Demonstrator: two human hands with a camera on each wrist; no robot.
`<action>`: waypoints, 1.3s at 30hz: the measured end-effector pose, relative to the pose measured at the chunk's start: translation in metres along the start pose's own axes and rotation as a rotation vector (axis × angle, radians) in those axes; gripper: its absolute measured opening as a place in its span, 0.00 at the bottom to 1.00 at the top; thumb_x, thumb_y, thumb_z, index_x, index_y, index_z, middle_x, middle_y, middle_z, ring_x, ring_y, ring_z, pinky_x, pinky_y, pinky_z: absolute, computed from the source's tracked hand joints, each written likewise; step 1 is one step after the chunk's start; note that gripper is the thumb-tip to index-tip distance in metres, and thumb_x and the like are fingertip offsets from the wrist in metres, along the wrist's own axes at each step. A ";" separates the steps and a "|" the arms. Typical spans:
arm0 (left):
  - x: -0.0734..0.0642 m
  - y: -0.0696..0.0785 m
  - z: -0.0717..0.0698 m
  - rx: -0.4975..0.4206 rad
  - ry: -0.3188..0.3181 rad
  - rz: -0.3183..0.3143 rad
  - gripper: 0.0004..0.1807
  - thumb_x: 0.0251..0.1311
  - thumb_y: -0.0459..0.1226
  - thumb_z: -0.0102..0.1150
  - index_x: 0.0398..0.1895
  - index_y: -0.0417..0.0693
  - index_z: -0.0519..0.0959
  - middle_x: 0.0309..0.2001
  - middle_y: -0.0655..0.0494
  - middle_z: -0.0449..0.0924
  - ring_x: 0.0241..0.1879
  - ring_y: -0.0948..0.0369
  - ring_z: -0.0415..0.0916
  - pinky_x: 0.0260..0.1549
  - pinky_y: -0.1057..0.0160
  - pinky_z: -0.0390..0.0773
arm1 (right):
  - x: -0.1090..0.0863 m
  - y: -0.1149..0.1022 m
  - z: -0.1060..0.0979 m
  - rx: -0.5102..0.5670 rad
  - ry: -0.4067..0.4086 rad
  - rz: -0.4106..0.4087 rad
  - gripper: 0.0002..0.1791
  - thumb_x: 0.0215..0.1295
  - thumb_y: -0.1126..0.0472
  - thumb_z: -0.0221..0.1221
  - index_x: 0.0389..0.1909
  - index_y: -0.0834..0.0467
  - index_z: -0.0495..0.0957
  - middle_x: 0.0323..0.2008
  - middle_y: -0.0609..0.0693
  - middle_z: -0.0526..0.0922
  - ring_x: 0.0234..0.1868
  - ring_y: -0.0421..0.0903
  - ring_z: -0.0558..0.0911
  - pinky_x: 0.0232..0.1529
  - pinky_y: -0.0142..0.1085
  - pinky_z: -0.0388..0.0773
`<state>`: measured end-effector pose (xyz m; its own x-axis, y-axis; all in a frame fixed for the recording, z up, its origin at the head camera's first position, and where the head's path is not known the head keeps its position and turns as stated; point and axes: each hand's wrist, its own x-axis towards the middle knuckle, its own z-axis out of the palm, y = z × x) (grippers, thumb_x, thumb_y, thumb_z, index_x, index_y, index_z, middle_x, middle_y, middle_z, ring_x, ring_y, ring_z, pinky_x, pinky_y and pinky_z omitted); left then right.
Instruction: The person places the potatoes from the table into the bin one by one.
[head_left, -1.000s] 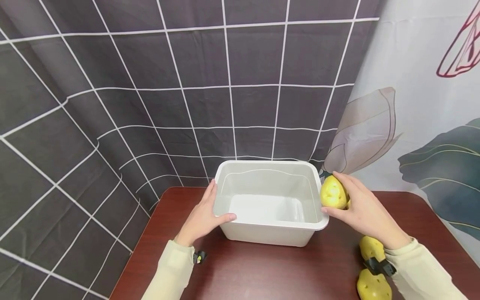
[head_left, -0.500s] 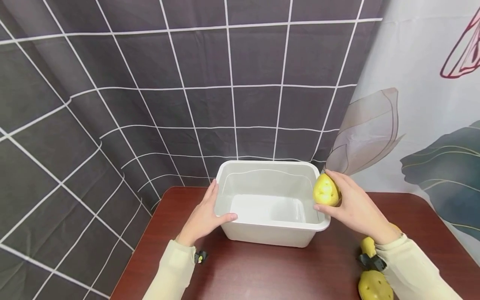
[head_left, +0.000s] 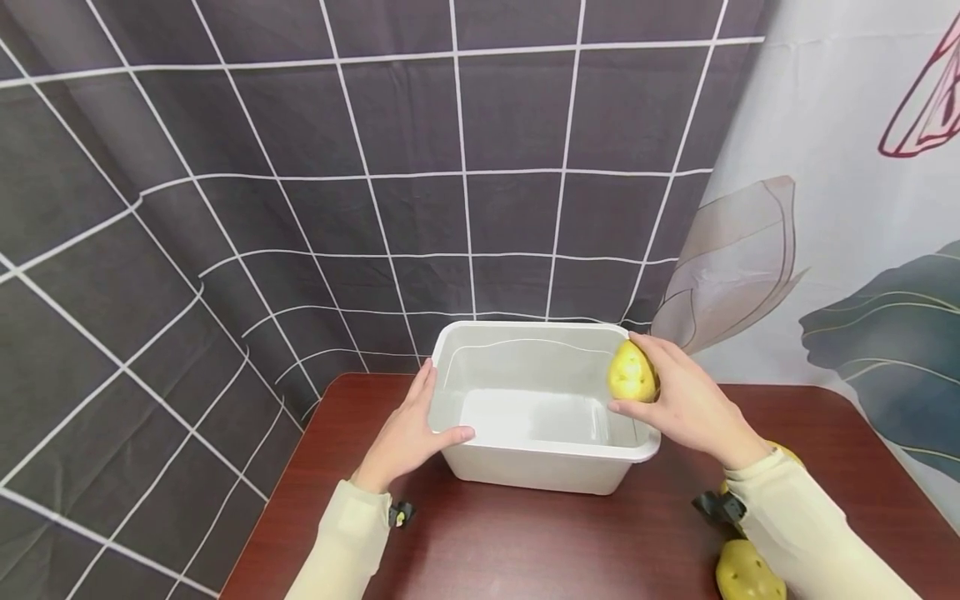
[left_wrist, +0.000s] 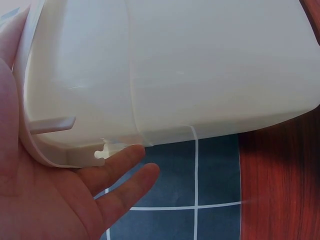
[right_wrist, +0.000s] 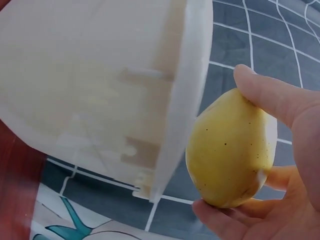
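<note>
The potato [head_left: 630, 372] is over the right end of the tub [head_left: 536, 469]; our right hand [head_left: 684, 408] grips it between thumb and fingers, probably against slipping. Our left hand [head_left: 405, 437], fingers apart from thumb, touches the tub's left end, probably for steadying.

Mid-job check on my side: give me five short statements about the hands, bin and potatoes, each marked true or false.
1. The right hand grips a yellow potato. True.
2. The left hand holds a potato too. False: it touches the left end of the pale bin.
3. The bin stands upright on the reddish-brown table. True.
4. The yellow potato lies on the bin's floor. False: it is up in the right hand's grip.
5. Another potato lies near the right sleeve. True.
</note>
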<state>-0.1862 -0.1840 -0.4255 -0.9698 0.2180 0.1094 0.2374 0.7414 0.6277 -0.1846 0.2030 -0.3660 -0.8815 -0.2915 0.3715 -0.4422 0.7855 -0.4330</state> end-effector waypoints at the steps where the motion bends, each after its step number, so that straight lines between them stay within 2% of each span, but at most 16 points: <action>1: 0.000 0.000 0.000 0.000 0.000 0.001 0.67 0.48 0.71 0.65 0.82 0.51 0.43 0.81 0.66 0.34 0.74 0.47 0.57 0.66 0.42 0.65 | 0.002 -0.001 0.000 -0.002 -0.001 -0.006 0.52 0.51 0.46 0.76 0.72 0.65 0.64 0.64 0.64 0.71 0.59 0.63 0.74 0.55 0.60 0.73; 6: 0.000 -0.001 0.000 0.005 0.001 0.005 0.66 0.49 0.69 0.66 0.82 0.50 0.43 0.81 0.65 0.35 0.74 0.48 0.57 0.66 0.43 0.65 | 0.014 -0.004 -0.002 -0.007 -0.020 -0.025 0.53 0.50 0.46 0.76 0.72 0.65 0.63 0.63 0.63 0.71 0.58 0.61 0.75 0.54 0.58 0.75; 11: 0.000 -0.002 0.001 0.011 0.005 0.013 0.65 0.50 0.67 0.67 0.82 0.50 0.44 0.81 0.65 0.35 0.74 0.48 0.58 0.66 0.43 0.66 | 0.022 -0.009 -0.006 -0.001 -0.054 -0.007 0.54 0.51 0.45 0.76 0.73 0.64 0.62 0.63 0.62 0.72 0.57 0.59 0.75 0.53 0.57 0.75; 15: 0.000 -0.002 0.001 0.014 0.008 0.013 0.65 0.50 0.67 0.68 0.82 0.50 0.44 0.81 0.65 0.35 0.73 0.48 0.58 0.66 0.43 0.65 | 0.028 -0.012 -0.008 -0.002 -0.082 0.006 0.54 0.52 0.44 0.75 0.74 0.64 0.61 0.63 0.64 0.72 0.58 0.60 0.74 0.54 0.58 0.74; 21: 0.000 -0.002 0.001 0.000 0.007 0.014 0.63 0.52 0.62 0.70 0.82 0.49 0.44 0.81 0.64 0.36 0.74 0.48 0.58 0.66 0.43 0.65 | 0.038 -0.014 -0.005 -0.019 -0.104 -0.001 0.53 0.51 0.46 0.76 0.73 0.65 0.62 0.64 0.65 0.71 0.61 0.62 0.73 0.57 0.59 0.72; 32: 0.000 -0.001 0.002 0.000 0.005 0.018 0.65 0.50 0.67 0.68 0.82 0.49 0.44 0.81 0.65 0.35 0.74 0.48 0.58 0.66 0.43 0.65 | 0.058 -0.018 0.000 -0.080 -0.176 -0.029 0.53 0.50 0.48 0.76 0.73 0.66 0.63 0.63 0.68 0.71 0.59 0.64 0.75 0.57 0.59 0.73; 39: 0.000 -0.001 0.001 -0.004 0.007 0.021 0.66 0.48 0.70 0.66 0.81 0.48 0.45 0.81 0.65 0.36 0.74 0.49 0.57 0.66 0.43 0.65 | 0.069 -0.017 0.011 -0.088 -0.230 -0.043 0.52 0.50 0.47 0.75 0.72 0.65 0.63 0.63 0.68 0.72 0.59 0.63 0.76 0.57 0.59 0.73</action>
<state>-0.1865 -0.1839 -0.4272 -0.9649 0.2294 0.1280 0.2578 0.7338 0.6286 -0.2392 0.1638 -0.3419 -0.8811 -0.4342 0.1873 -0.4729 0.8112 -0.3439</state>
